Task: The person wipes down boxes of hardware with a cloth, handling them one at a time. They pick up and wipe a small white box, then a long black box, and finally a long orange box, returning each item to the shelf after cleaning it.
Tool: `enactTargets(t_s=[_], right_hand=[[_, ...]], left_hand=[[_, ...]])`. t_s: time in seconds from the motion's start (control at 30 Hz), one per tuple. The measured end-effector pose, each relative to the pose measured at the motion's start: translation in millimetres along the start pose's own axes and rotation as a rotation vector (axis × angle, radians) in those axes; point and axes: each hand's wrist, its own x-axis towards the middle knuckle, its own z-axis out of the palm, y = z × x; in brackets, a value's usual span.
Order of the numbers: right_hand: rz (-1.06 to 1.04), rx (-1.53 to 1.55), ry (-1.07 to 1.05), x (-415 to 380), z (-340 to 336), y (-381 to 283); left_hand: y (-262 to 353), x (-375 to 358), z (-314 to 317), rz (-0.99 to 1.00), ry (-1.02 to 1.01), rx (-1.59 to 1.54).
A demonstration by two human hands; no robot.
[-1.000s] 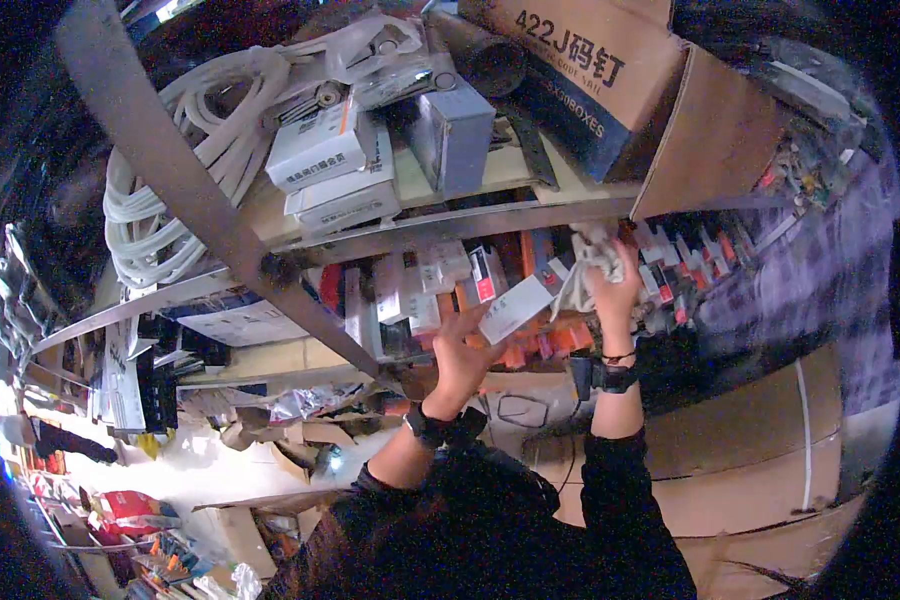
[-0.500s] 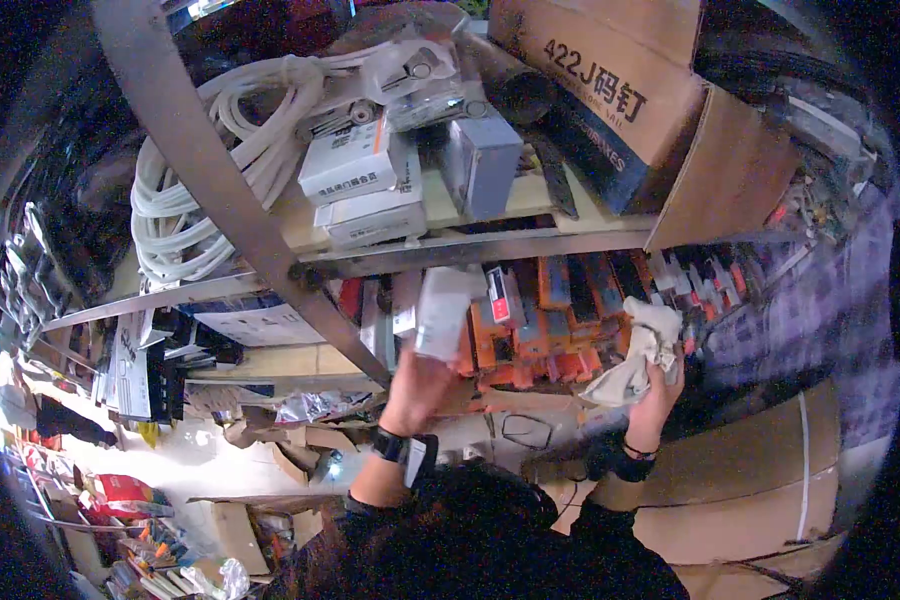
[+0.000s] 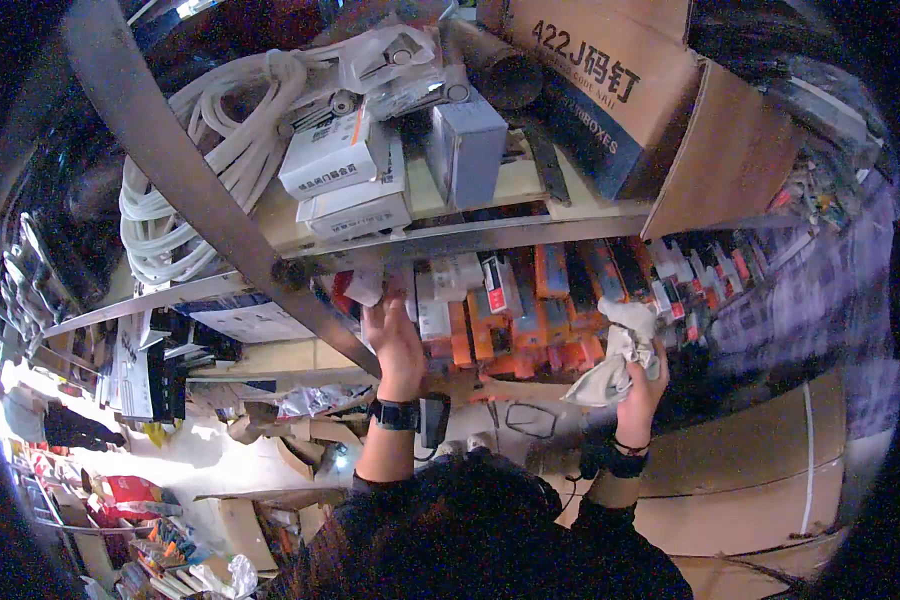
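My left hand [image 3: 395, 345] is raised into the lower shelf, its fingers at the lower end of a small white box [image 3: 366, 288]. The fingers seem closed on this box, though their tips are partly hidden. Beside it shows something red [image 3: 342, 288]. Another white box [image 3: 456, 276] lies to the right on the orange boxes [image 3: 490, 335]. My right hand [image 3: 645, 395] grips a crumpled off-white cloth [image 3: 625, 350] in front of the row of boxes.
A metal shelf edge [image 3: 470, 236] runs above both hands, and a slanting metal post [image 3: 200, 190] stands at left. Above are coiled white tubing [image 3: 205, 150], white cartons [image 3: 335, 155] and a large cardboard box [image 3: 610, 90]. Flattened cardboard [image 3: 740, 480] lies at lower right.
My left hand has moved left from the blurred white box it held to a smaller one. A white box now rests over the orange boxes. My right hand still holds the cloth.
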Motion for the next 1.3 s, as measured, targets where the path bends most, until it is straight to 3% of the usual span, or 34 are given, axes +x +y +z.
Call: enactTargets(t_s=[0.1,0.2,0.3,0.33,0.37,0.47,0.6,0.7,0.77,0.9,1.07,1.17,1.3], right_hand=[[0.013,-0.006,0.019,0.0,-4.7,3.0],[0.045,-0.013,-0.015,-0.3,-10.5,6.5],[0.049,-0.004,-0.001,-1.4,-9.7,6.7],[0.068,-0.009,-0.003,-2.9,-9.8,4.8],[0.087,-0.014,-0.009,-4.2,-10.3,3.8],[0.034,-0.035,-0.051,1.9,-18.8,11.2],[0.033,-0.059,-0.014,-1.3,-22.0,15.5],[0.066,-0.057,-0.041,-1.4,-24.2,17.9],[0.035,-0.064,-0.066,-0.3,-24.0,20.6],[0.039,-0.040,-0.046,-1.8,-21.0,22.2],[0.049,-0.051,-0.029,-3.1,-21.8,23.6],[0.043,-0.070,-0.052,-1.9,-25.5,24.0],[0.091,-0.023,-0.096,-5.5,-20.5,18.9]], left_hand=[[-2.2,-6.5,-5.9,-0.164,0.073,-0.056],[6.2,-27.9,2.1,-0.251,0.016,-0.217],[16.7,-40.0,16.1,-0.144,-0.138,-0.117],[18.0,-42.2,23.3,-0.140,-0.048,0.088],[11.4,-41.5,14.0,-0.142,-0.042,0.091],[-4.5,-36.3,-2.0,0.445,-0.252,1.609],[-15.4,-33.9,-12.4,0.301,-0.257,1.848],[-26.7,-25.1,-10.4,0.417,-0.239,1.992],[-36.6,-20.4,-14.8,0.460,-0.238,2.314],[-22.9,-21.2,-4.8,0.489,-0.327,2.205],[1.5,-32.2,10.1,0.242,-0.336,2.021],[19.4,-43.0,16.5,0.208,-0.343,1.930],[38.9,-42.0,34.3,0.356,-0.267,1.834]])
